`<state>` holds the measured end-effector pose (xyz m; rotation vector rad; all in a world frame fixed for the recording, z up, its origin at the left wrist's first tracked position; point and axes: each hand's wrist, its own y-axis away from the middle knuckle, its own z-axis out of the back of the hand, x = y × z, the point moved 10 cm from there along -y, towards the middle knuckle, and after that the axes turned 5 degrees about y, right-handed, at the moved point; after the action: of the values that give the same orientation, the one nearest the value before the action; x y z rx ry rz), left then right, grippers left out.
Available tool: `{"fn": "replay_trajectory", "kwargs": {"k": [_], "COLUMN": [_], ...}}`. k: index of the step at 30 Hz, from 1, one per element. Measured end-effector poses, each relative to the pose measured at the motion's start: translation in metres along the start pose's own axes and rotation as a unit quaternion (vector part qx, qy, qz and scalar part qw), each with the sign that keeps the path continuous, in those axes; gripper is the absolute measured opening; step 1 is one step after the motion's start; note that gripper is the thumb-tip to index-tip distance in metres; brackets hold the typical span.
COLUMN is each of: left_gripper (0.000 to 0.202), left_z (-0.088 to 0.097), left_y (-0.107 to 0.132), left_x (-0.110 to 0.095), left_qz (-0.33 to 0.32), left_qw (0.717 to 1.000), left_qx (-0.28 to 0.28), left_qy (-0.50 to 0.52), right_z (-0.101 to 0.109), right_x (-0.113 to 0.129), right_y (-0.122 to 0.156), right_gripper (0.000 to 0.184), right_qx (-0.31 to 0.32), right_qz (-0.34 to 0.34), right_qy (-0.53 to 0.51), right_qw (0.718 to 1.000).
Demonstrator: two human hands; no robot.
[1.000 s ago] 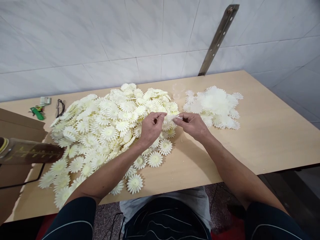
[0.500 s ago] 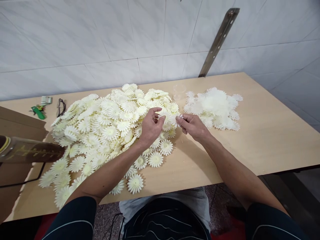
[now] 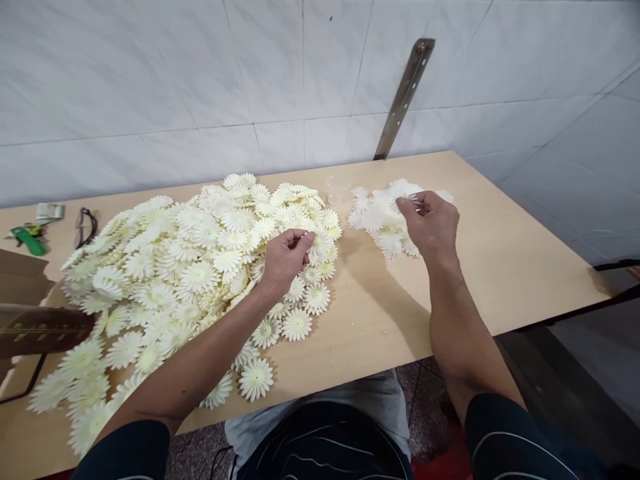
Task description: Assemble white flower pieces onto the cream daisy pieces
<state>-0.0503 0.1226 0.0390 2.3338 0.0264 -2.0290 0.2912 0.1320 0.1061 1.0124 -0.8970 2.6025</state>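
My left hand is closed in a pinch at the right side of a big heap of pale yellow artificial flowers. A tiny pale bit shows at its fingertips, too small to name. Over the smaller pile of white flowers on the right, my right hand pinches a white artificial flower by its petals. The hand partly covers that pile. A single flower lies near the table's front edge.
Clear plastic cups stand behind the piles. At the far left are a green tool, glasses, a cardboard box and a brown-filled cylinder. A metal bracket leans at the tiled wall.
My hands have parted. The right one has moved right with the flower, over the white pile; the left stays by the heap, its fingers now closed together. The view has swung right.
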Motion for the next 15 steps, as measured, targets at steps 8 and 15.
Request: {"fn": "replay_trajectory", "kwargs": {"k": [8,15], "left_gripper": [0.045,0.044], "left_z": [0.000,-0.003], "left_y": [0.002,0.002], "left_x": [0.000,-0.004], "left_qz": [0.013,-0.001], "left_qw": [1.000,1.000], "left_qx": [0.000,0.005], "left_qy": [-0.022,-0.002], "right_z": [0.020,0.041], "right_x": [-0.051,-0.051], "right_y": [-0.024,-0.028], "right_gripper": [0.028,0.018], "right_qx": [-0.062,-0.122], "right_qz": [-0.010,-0.019], "right_qy": [0.123,0.074], "right_qw": [0.990,0.990]}}
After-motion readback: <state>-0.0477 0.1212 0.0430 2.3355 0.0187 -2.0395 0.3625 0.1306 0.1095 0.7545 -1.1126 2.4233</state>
